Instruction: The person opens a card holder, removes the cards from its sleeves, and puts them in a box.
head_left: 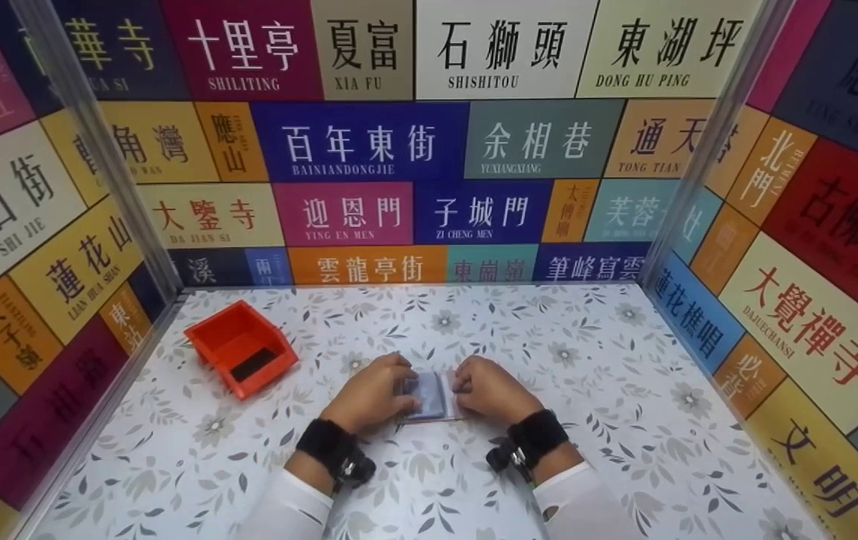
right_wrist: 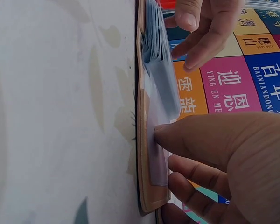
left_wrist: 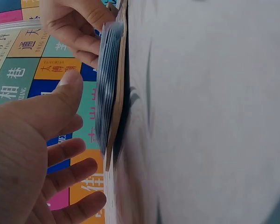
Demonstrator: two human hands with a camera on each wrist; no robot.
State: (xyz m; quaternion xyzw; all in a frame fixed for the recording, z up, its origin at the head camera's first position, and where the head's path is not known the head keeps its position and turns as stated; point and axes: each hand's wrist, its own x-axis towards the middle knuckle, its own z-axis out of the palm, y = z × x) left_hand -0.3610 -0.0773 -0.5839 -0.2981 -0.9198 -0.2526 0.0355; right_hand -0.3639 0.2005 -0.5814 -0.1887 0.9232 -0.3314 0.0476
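Note:
A small card holder (head_left: 426, 395) lies spread out on the table in front of me, with a tan cover (right_wrist: 154, 199) and a stack of clear bluish plastic sleeves (left_wrist: 110, 86). On its left side is my left hand (head_left: 374, 396); the left wrist view shows its thumb and fingers spread loosely, slightly apart from the sleeves. My right hand (head_left: 494, 390) is at the right side of the holder. Its thumb presses on a clear sleeve (right_wrist: 157, 154) on the cover, while the other fingers curl at the outer edge, pinching that side.
To the left, an orange-red plastic bin (head_left: 241, 349) stands on the table with a dark rectangular patch inside. The floral-patterned tabletop (head_left: 549, 330) is bounded at the back and sides by colourful panels (head_left: 354, 214) printed with characters. Both wrists wear black straps with small cameras.

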